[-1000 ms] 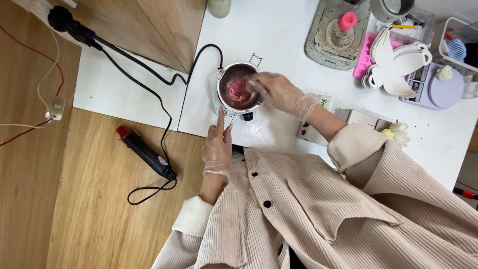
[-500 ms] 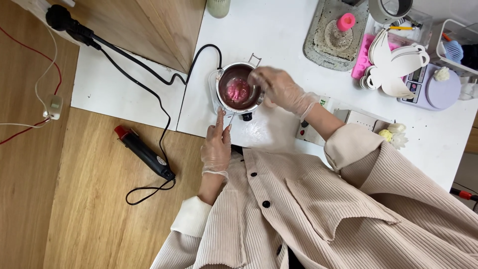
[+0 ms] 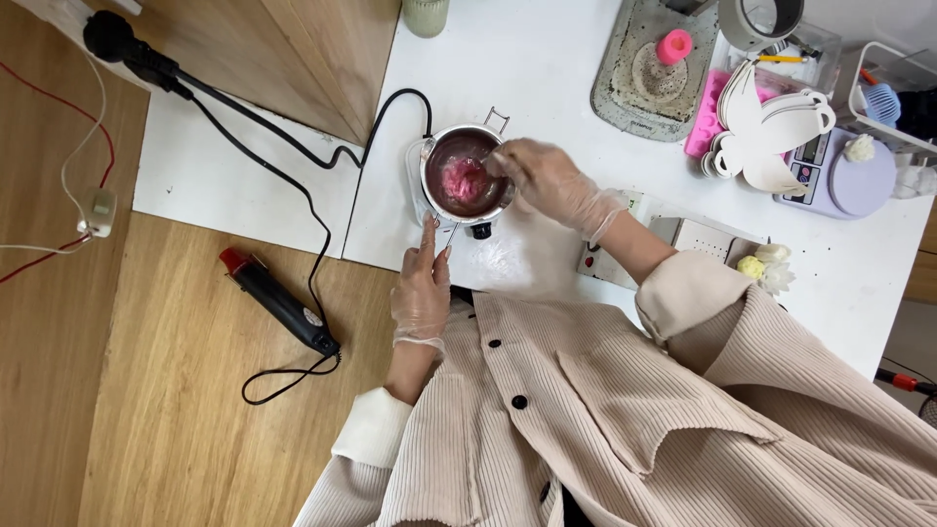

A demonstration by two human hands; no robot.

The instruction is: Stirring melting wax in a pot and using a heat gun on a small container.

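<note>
- Small metal pot (image 3: 467, 176) sits on a white heating base on the white table (image 3: 547, 68), straight ahead of your chest, near the table's front edge.
- Pot holds a dark reddish liquid with a pink lump (image 3: 463, 180) near the middle, apparently half melted.
- Your right hand (image 3: 547, 181), in a clear glove, comes in from the pot's right side, fingers closed around a thin stirring tool whose tip dips over the rim toward the lump. The tool itself is mostly hidden; what kind it is, you cannot tell.
- Your left hand (image 3: 422, 288), also gloved, lies just below the pot, fingers pointing up toward it, pinching the thin metal handle (image 3: 453, 232) that sticks out from the pot's near side. Handle's long axis runs toward you.
- Right hand is the one over the contents; left is at the rim's near edge.
- Black power cord (image 3: 322, 146) loops away from the base to the left.
- Black heat tool with a red tip (image 3: 278, 301) lies on the wooden floor, well apart to your left.
- Far right: grey tray (image 3: 634, 98) carrying a pink candle (image 3: 673, 46), and a lilac scale (image 3: 849, 181).
</note>
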